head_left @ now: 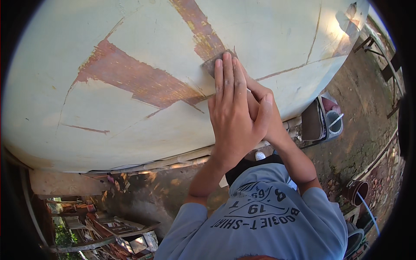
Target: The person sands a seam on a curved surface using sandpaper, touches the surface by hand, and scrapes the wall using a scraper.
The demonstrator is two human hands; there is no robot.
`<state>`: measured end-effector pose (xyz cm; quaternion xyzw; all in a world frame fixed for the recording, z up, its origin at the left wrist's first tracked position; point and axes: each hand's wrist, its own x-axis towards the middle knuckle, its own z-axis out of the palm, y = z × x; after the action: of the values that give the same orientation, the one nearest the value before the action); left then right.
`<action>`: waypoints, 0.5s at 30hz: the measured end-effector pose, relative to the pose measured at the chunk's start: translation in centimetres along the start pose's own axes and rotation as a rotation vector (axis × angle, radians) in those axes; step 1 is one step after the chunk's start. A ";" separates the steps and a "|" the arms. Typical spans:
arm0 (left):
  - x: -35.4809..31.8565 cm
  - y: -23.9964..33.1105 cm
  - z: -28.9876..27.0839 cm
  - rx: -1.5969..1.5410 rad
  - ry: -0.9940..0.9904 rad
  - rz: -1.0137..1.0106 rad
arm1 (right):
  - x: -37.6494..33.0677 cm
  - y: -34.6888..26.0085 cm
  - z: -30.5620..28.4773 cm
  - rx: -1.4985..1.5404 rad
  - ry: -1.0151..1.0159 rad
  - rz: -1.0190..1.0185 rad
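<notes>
A piece of dark grey-brown sandpaper (209, 66) lies against a large pale surface (143, 26), at the lower end of a reddish-brown patch (200, 27). My left hand (233, 102) rests on top of my right, its fingers stretched flat and close together, with the fingertips over the sandpaper. Beneath it, my right hand (263, 97) presses on the sandpaper; most of its fingers are covered by my left. Left of both hands, a wider reddish-brown patch (134, 76) with ragged edges runs across the surface.
Thin brown lines cross the pale surface. At right on the ground stand a dark container (313, 121) and a grey bucket (334, 122) with a stick in it. A brown bucket (356, 192) sits farther down. Wood scraps (102, 229) are piled at lower left.
</notes>
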<state>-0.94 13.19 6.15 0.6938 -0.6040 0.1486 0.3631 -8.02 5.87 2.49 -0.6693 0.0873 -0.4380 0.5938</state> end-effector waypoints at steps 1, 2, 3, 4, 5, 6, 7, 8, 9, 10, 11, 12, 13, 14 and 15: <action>-0.3 0.2 -0.3 0.005 -0.001 -0.005 | 0.4 -0.4 0.1 0.032 -0.008 0.032; -0.9 0.3 -0.5 0.007 -0.028 -0.028 | -0.2 -0.7 0.6 0.075 -0.006 0.092; -0.9 0.1 -0.1 0.008 -0.042 -0.040 | -0.4 -0.6 0.6 0.113 0.000 0.147; -1.1 -0.2 0.6 -0.024 -0.073 -0.031 | -0.9 0.5 0.4 0.058 0.015 0.117; -0.8 -0.6 1.2 -0.025 -0.066 -0.015 | -0.9 1.4 -0.1 0.037 0.025 0.119; -0.9 -0.3 1.0 -0.021 -0.071 -0.020 | -1.0 1.1 0.1 0.022 0.031 0.124; -0.9 0.0 0.7 -0.018 -0.079 -0.026 | -0.6 0.9 0.2 0.003 0.035 0.116; -0.3 -0.1 0.5 -0.032 -0.027 0.002 | 0.6 0.8 0.2 0.010 0.024 0.044; 0.0 0.1 0.0 -0.034 -0.039 0.000 | 1.1 0.3 0.4 0.017 0.015 -0.023; 0.1 0.1 -0.4 -0.028 -0.048 -0.011 | 0.5 0.4 0.5 0.020 0.024 -0.015; 0.0 0.3 -0.7 -0.023 -0.055 -0.021 | -0.3 0.8 0.6 -0.005 0.014 0.014; -0.2 -0.2 0.0 -0.003 -0.027 0.014 | -0.5 1.1 0.1 -0.018 0.006 0.008; -0.8 -0.8 0.4 -0.006 -0.026 0.030 | -0.7 1.5 -0.5 -0.039 0.006 0.005; -1.3 -1.3 0.8 -0.116 -0.128 -0.021 | -2.1 1.8 -1.5 0.160 -0.020 0.238; -1.9 -1.6 0.9 -0.224 -0.239 -0.075 | -3.5 2.5 -2.5 0.365 -0.044 0.475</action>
<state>-0.07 13.93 3.76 0.6837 -0.6293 -0.0170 0.3692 -10.85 5.65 -1.57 -0.5216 0.1485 -0.2808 0.7919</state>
